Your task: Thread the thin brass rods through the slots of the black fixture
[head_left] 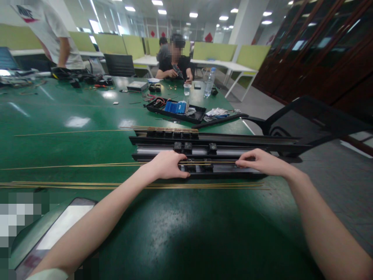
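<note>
My left hand (166,165) spans the nearest black channel rail (227,175), its thumb on the near wall and its fingers toward the far wall, beside a small black block (208,165) in the channel. Long thin brass rods (110,164) run under or past this hand and along the rail. At their right end, the thumb and fingertips of my right hand (258,161) pinch the tip of a thin brass rod (224,162). Behind lie more black rails (247,139), one holding several black blocks (188,147). Some contact points are hidden by my fingers.
More brass rods (204,186) lie in front of the rails. A phone (64,221) rests at lower left. Beyond are a black tray (199,113) with blue pieces, a water bottle (209,82) and a mesh chair (309,120). A person across the green table (186,233) holds a tool.
</note>
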{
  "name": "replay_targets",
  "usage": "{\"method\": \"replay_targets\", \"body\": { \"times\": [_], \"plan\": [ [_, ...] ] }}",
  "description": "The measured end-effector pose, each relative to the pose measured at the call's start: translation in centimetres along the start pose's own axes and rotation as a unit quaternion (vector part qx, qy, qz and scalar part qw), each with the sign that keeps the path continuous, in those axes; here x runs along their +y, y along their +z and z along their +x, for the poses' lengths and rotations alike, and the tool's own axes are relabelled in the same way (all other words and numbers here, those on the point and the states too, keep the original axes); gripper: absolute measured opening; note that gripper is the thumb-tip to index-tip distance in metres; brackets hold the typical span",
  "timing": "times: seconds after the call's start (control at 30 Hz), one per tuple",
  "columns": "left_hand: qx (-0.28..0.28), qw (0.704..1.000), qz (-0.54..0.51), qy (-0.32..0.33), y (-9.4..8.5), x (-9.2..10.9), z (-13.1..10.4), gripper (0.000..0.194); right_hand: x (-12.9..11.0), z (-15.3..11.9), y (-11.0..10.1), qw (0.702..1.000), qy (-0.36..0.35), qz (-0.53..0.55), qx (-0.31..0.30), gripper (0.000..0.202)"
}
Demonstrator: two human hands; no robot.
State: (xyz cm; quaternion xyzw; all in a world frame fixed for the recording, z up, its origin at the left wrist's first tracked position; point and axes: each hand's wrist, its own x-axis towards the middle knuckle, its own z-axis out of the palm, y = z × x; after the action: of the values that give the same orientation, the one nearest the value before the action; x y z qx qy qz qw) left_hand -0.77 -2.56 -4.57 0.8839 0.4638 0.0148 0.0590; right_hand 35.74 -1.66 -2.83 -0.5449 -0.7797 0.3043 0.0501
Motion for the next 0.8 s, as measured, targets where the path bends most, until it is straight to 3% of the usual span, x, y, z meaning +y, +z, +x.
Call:
{"method": "replay_targets", "body": {
  "times": [0.8],
  "plan": [
    [-0.012, 1.0, 0.0, -0.006, -0.2, 0.2, 0.0, 0.073, 1.9, -1.0, -1.6, 0.998, 0.037, 0.014, -0.04, 0.055]
  ]
}}
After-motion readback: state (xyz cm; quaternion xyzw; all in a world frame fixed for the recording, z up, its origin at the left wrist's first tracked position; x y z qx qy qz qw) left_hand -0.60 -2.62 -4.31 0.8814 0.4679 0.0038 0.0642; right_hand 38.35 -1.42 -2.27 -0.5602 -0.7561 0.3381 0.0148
